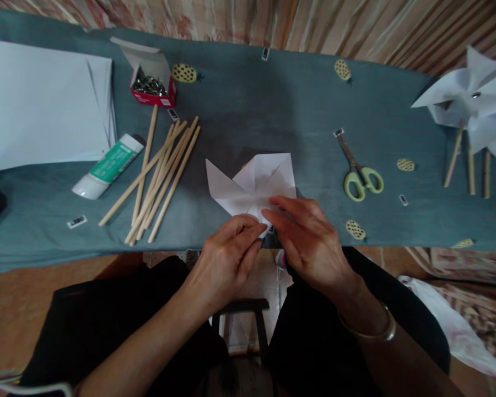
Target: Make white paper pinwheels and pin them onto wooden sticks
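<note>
A white sheet of paper (254,182), cut and partly folded like a pinwheel, lies at the front edge of the table in front of me. One point sticks up at its left side, and creases run across its middle. My left hand (233,248) pinches the near corner between thumb and fingers. From the right, my right hand (310,237) grips the paper near its centre, with fingertips over the surface. Both hands partly cover the near part of the sheet, so the fold there is hidden.
Wooden sticks (165,182), a glue tube (107,165), a red box of metal pins (152,91) and a paper stack (45,105) lie left. Green-handled scissors (362,183) rest right. White pinwheels (475,105) on sticks lie far right. A cloth (306,110) covers the table.
</note>
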The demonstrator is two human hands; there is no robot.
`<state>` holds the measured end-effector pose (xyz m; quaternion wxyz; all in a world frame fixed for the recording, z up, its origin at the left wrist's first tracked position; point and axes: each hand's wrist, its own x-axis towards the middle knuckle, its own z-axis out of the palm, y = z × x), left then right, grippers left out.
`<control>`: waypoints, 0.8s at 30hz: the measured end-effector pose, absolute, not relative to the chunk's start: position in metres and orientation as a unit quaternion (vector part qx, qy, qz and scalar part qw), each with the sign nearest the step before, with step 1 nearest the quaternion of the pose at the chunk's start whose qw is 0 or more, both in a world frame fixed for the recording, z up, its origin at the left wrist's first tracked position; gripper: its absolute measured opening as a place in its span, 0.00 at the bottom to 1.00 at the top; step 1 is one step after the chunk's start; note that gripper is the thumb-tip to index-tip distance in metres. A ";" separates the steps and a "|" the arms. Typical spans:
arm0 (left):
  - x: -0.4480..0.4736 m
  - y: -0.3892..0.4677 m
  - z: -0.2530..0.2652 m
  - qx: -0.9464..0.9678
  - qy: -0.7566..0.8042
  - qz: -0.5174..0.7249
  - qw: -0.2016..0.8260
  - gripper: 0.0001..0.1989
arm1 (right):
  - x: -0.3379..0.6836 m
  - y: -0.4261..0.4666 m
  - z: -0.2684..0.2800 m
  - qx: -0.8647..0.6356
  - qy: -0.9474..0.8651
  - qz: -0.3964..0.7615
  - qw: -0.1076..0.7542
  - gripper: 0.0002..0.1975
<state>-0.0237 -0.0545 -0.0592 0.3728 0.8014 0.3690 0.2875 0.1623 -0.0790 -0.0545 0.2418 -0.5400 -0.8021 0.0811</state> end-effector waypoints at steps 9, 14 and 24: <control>-0.022 -0.056 -0.061 0.807 0.374 0.282 0.359 0.13 | 0.162 -0.081 -0.060 -0.552 -0.794 0.075 0.244 0.15; -0.022 -0.057 -0.064 0.841 0.367 0.272 0.290 0.13 | 0.161 -0.080 -0.059 -0.551 -0.798 0.060 0.238 0.13; -0.023 -0.058 -0.062 0.858 0.362 0.270 0.246 0.14 | 0.160 -0.080 -0.063 -0.559 -0.792 0.062 0.238 0.13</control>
